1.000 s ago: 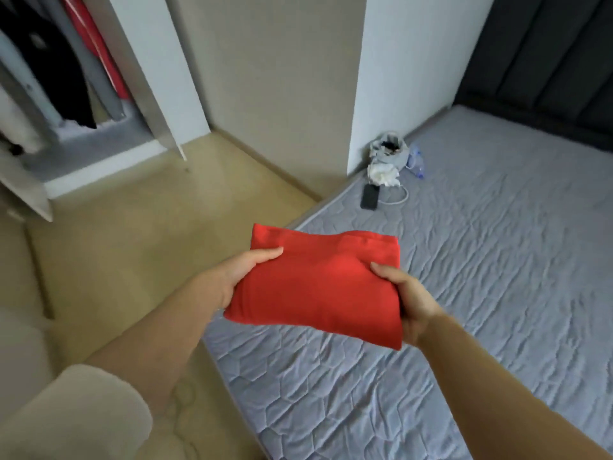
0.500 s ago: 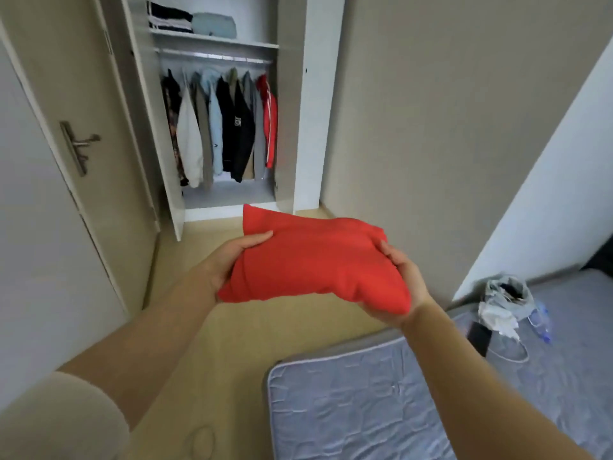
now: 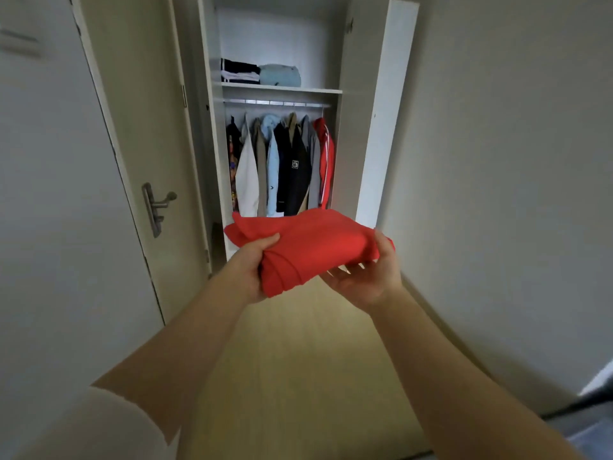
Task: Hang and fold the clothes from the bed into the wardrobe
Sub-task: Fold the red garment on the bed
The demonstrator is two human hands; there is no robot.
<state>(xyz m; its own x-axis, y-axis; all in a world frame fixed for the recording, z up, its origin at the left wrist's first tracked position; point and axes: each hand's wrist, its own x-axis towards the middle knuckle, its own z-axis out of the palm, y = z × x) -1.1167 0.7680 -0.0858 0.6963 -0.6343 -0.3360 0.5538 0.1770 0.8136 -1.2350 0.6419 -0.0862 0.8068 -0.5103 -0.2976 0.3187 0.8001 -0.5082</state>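
Folded red fabric garment [image 3: 315, 247] sits mid-air before the open white wardrobe [image 3: 381, 127], pinched between left grip [image 3: 252, 270] and right grip [image 3: 368, 280]. Carrying step, probably; next it needs lifting onto the upper shelf [image 3: 298, 89].

Open wardrobe doors [image 3: 386, 111] leave a straight way in. Folded piles [image 3: 258, 74] fill the left half of the shelf [image 3: 320, 90]; its right half seems free. Hanging clothes [image 3: 282, 167] crowd the rail [image 3: 275, 102].

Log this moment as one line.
phase: carry | held: folded red garment | left hand: grips near edge | right hand: holds right side | ahead: open wardrobe | placed: not yet
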